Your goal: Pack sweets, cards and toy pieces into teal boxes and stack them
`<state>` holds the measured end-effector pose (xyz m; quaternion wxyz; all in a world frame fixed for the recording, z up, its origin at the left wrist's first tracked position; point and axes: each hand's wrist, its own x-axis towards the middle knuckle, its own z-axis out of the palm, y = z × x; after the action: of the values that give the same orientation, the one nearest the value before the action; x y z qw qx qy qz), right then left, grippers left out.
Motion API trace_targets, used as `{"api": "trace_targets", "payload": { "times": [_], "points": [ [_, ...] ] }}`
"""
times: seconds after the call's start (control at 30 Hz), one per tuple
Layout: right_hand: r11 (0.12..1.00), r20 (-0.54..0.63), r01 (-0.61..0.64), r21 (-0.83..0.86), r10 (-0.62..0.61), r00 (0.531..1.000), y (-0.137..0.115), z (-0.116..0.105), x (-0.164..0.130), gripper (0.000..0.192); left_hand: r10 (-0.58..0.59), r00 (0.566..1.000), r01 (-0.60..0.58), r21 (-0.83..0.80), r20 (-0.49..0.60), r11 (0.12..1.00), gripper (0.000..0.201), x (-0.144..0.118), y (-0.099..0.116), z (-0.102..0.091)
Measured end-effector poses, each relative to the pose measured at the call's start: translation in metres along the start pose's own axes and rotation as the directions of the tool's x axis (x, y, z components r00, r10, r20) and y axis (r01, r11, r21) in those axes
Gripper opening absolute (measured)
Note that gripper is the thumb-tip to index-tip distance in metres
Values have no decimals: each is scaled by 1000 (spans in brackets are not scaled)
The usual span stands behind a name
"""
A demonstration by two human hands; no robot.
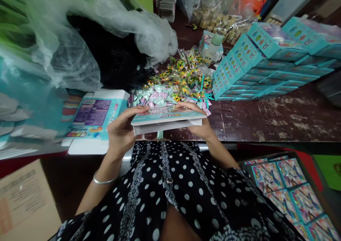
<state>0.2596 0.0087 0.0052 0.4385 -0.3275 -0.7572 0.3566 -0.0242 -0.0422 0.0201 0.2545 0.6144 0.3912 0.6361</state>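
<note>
Clasping a teal box (pixel 166 118), the half-curled left hand (pixel 121 130) and right hand (pixel 201 130) are partly hidden.

Crumpled translucent plastic (pixel 154 35) spreads across the upper left, partly over a black mesh item (pixel 117 58), while a printed brown carton (pixel 23 202) sits at the lower left. Toward the back of the dark, scuffed table (pixel 266 122), a clear bag of small tan pieces (pixel 215 22) lies near an orange object (pixel 252 2). A bright green sheet (pixel 329 171) shows at the right edge.
</note>
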Motion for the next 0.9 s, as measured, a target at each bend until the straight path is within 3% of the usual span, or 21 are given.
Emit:
{"api": "trace_targets", "payload": {
  "times": [0.13, 0.2, 0.23, 0.3, 0.37, 0.4, 0.53, 0.67, 0.83, 0.9],
  "points": [
    [998, 2, -28, -65, 28, 1000, 2, -30, 5, 55, -33, 998, 35, 43, -58, 998, 30, -6, -5, -11],
    [987, -162, -113, -111, 94, 982, 19, -64, 5, 50, -116, 981, 120, 18, -157, 993, 32, -10, -11, -21],
    [977, -292, -171, -125, 129, 948, 31, -82, 3, 48, -166, 965, 164, -24, -203, 986, 33, -13, -15, -27],
    [939, -519, -313, -145, 197, 832, 60, -115, -5, 40, -265, 930, 240, -124, -255, 963, 36, -19, -24, -36],
    [882, -592, -445, -155, 278, 757, 85, -135, -16, 33, -347, 896, 306, -180, -276, 935, 38, -24, -34, -40],
    [854, -579, -492, -169, 318, 751, 95, -138, -20, 30, -390, 876, 349, -186, -285, 918, 39, -27, -38, -41],
    [791, -447, -534, -299, 378, 811, 113, -117, -12, 18, -523, 792, 495, -169, -316, 852, 47, -38, -50, -35],
    [783, -332, -471, -405, 355, 874, 110, -81, 35, 27, -564, 764, 535, -182, -314, 825, 50, -43, -56, -28],
    [597, -254, -494, -631, 443, 860, 109, -41, 96, 68, -636, 708, 609, -191, -308, 770, 56, -50, -59, -23],
    [553, -245, -498, -669, 468, 849, 113, -35, 109, 60, -666, 693, 634, -205, -277, 745, 58, -54, -60, -20]
  ]
}}
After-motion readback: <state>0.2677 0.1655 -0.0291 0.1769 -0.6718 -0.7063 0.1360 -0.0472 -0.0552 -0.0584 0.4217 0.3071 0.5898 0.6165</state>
